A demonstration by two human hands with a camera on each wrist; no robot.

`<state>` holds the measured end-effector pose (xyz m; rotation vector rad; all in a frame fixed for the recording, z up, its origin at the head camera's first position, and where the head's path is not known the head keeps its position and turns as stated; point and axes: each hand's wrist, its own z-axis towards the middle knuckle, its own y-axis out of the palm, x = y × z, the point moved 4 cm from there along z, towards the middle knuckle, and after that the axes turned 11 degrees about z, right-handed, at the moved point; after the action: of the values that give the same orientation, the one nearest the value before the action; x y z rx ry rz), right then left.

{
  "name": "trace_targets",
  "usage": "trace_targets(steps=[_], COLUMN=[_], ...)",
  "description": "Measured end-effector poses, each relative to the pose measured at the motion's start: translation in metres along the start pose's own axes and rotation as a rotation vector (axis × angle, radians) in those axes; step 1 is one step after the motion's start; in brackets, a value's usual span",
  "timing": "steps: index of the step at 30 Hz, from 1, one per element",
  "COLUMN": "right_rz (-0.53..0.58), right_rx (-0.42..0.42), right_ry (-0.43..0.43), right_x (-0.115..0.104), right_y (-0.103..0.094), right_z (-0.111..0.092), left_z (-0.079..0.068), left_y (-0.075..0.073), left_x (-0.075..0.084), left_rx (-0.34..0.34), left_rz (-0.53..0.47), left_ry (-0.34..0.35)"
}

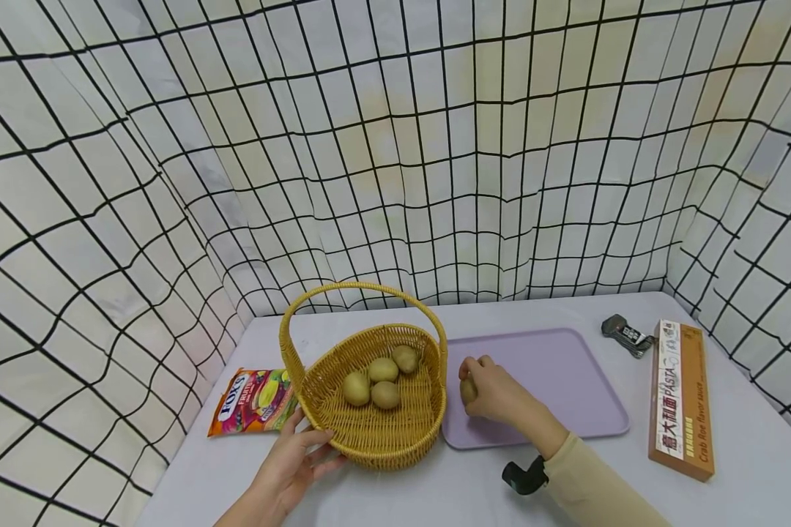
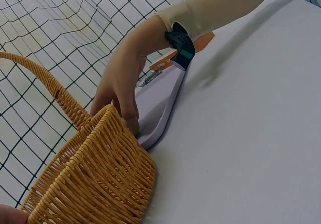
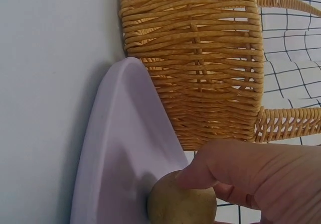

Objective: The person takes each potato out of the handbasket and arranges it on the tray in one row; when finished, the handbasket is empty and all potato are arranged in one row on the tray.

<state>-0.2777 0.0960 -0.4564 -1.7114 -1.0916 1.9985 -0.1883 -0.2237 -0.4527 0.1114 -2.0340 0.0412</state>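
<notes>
My left hand (image 1: 288,461) holds the near left side of a yellow wicker basket (image 1: 395,457), its thumb over the rim and its fingers along the outer wall. Several greenish-brown kiwis lie together inside the basket, one kiwi (image 1: 405,359) toward its back right. My right hand (image 1: 497,388) pinches another kiwi (image 3: 180,201) between thumb and fingers, low over the left end of a lilac tray (image 1: 567,380). In the right wrist view, the tray's corner is right at the basket's woven wall (image 3: 195,58).
A FOX'S candy bag (image 1: 253,401) lies left of the basket, partly behind it. Right of the tray are a brown pasta box (image 1: 682,399) and a small dark item in clear wrapping (image 1: 626,335). White sheets with black netting (image 1: 435,161) enclose the white table.
</notes>
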Motion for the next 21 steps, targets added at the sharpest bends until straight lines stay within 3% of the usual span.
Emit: trace_targets(steps=[11,21], right_rz=[-0.03,-0.04], right_rx=[0.005,0.053], right_ry=[-0.018,-0.098], right_x=[-0.008,-0.034], right_y=[-0.006,-0.02], right_z=[-0.005,-0.011], left_z=[0.002,0.0], left_y=[0.0,0.001], left_x=[-0.001,-0.001], left_rx=[-0.001,0.009], left_rz=[-0.008,-0.012], left_ry=[-0.005,-0.019])
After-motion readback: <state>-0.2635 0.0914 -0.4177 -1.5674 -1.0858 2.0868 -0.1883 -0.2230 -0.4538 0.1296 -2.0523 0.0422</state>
